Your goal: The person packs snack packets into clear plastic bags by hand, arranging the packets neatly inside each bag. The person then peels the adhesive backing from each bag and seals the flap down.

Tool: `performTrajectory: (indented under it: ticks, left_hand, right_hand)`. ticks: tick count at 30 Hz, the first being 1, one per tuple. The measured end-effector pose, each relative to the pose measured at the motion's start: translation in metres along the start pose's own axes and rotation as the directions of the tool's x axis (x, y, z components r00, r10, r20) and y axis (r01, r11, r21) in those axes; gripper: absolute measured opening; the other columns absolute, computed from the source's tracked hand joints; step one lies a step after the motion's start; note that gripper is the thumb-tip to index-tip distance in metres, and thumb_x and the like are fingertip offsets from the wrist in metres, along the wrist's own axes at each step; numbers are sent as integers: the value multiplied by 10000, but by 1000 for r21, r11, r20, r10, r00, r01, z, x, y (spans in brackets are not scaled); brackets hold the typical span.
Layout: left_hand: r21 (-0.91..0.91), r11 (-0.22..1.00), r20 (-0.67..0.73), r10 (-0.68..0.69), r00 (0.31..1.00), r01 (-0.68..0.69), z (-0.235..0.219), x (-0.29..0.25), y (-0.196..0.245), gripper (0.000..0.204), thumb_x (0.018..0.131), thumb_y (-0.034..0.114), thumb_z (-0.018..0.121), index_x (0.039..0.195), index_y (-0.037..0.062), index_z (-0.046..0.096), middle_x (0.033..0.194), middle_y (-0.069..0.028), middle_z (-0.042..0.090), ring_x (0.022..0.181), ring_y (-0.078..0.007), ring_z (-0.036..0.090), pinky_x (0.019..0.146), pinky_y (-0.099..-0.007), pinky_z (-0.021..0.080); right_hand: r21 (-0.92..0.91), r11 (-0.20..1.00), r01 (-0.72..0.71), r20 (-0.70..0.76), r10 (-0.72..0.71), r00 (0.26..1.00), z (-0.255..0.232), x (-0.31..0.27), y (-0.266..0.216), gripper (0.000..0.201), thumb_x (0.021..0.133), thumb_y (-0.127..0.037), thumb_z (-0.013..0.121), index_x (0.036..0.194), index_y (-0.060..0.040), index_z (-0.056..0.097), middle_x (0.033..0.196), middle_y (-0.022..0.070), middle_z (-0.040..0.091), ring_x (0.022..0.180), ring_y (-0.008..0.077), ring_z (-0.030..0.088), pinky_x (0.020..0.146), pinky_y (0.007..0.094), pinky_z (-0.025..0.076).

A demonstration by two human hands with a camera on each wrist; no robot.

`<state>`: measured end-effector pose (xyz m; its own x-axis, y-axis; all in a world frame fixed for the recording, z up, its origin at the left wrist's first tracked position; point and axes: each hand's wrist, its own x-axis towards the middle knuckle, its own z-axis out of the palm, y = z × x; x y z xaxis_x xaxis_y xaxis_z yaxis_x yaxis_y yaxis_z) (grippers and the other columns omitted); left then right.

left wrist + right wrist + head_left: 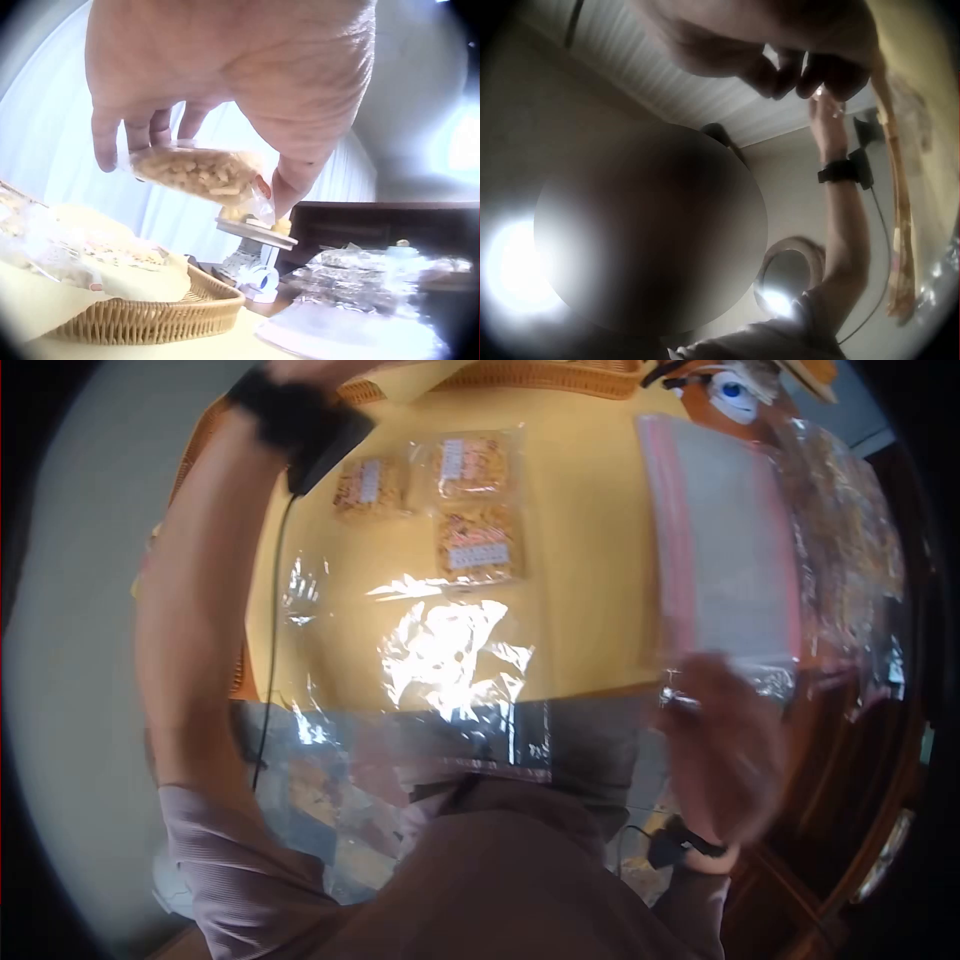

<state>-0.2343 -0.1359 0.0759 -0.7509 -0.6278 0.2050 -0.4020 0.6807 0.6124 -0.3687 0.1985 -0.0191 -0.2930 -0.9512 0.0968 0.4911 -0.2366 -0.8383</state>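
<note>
At the far left of the head view my left hand (325,370) is up over the wicker basket's edge, partly cut off. The left wrist view shows this left hand (225,67) gripping a clear packet of pale, crunchy snack pieces (199,174) between thumb and fingers. Blurred, my right hand (722,750) hovers by the near end of a stack of clear bags with pink edges (735,540); nothing shows in its fingers (832,75). Three labelled snack packets (480,543) lie at the far end of a large, shiny clear bag (450,650).
A yellow sheet (600,560) covers the work surface. The wicker basket (150,319) at the back holds more packets. Crinkled clear packaging (850,550) lies at the right, and a white round object with a blue centre (735,395) stands behind. Dark wooden furniture (820,810) borders the right side.
</note>
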Motion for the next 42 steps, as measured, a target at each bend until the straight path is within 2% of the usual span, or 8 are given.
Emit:
performTrajectory:
  ticks: [11, 17, 22, 28, 30, 31, 33, 42]
  left_hand:
    - [-323, 945, -206, -117, 971, 46, -4, -231, -13, 964, 716, 280, 862, 1521, -7, 416, 1442, -136, 521, 1336, -247, 499, 1131, -402, 375]
    - [-842, 421, 120, -461, 879, 336, 18, -341, 9, 1184, 564, 245, 927, 1562, -10, 343, 1409, -117, 545, 1301, -239, 521, 1130, -353, 357]
    - [-838, -220, 533, -135, 835, 499, 66, -397, 16, 1211, 635, 370, 911, 1596, -9, 280, 1351, -138, 551, 1214, -236, 543, 1065, -317, 397]
    - [-744, -444, 589, -85, 803, 499, 134, -404, 37, 1038, 849, 502, 749, 1599, -19, 257, 1220, -132, 571, 963, -204, 566, 817, -294, 458]
    - [-777, -361, 592, -140, 794, 516, 146, -405, 34, 886, 953, 535, 535, 1584, -32, 277, 1245, -145, 573, 949, -215, 573, 756, -273, 439]
    - [-776, -369, 595, -159, 788, 512, 149, -407, 32, 886, 953, 535, 535, 1584, -32, 277, 1245, -145, 573, 949, -215, 573, 756, -273, 439]
    - [-757, -437, 600, -173, 781, 485, 150, -409, 30, 867, 934, 485, 587, 1600, 22, 281, 1274, -95, 556, 1035, -162, 571, 883, -284, 492]
    - [-873, -151, 488, -317, 814, 464, 136, -415, 32, 928, 844, 217, 856, 1554, -20, 307, 1304, -111, 560, 1226, -182, 549, 1069, -312, 437]
  right_hand:
    - [243, 898, -366, 70, 360, 930, 15, 7, 38, 393, 1094, -233, 454, 1317, 36, 632, 1411, 216, 614, 1405, 308, 509, 1180, 470, 379]
    - [236, 881, -411, 108, 396, 912, 32, 7, 37, 441, 1095, -241, 427, 1374, 65, 579, 1462, 242, 564, 1429, 351, 480, 1194, 492, 363]
    - [232, 863, -449, 159, 422, 893, 40, 8, 41, 454, 1099, -245, 409, 1383, 74, 564, 1471, 250, 552, 1421, 366, 487, 1198, 491, 365]
    - [122, 890, -439, 335, 379, 862, 54, -1, 30, 413, 1096, -220, 424, 1330, 67, 607, 1455, 242, 570, 1371, 369, 544, 1139, 490, 445]
    - [-656, 746, 109, 422, 243, 874, 65, -10, 27, 337, 1023, -183, 551, 1248, 40, 666, 1419, 226, 605, 1341, 362, 574, 1104, 506, 469]
    - [-648, 756, 97, 427, 255, 868, 70, -10, 30, 337, 1023, -183, 551, 1248, 40, 666, 1419, 226, 605, 1341, 362, 574, 1104, 506, 469]
    - [-611, 157, 776, 783, 265, 562, 83, -11, 43, 326, 898, -153, 646, 1174, 13, 700, 1375, 203, 633, 1339, 353, 573, 1107, 521, 457]
    - [-498, -250, 830, 801, 234, 551, 85, -6, 80, 280, 843, -109, 660, 1061, 60, 706, 1348, 208, 637, 1365, 373, 543, 1118, 552, 437]
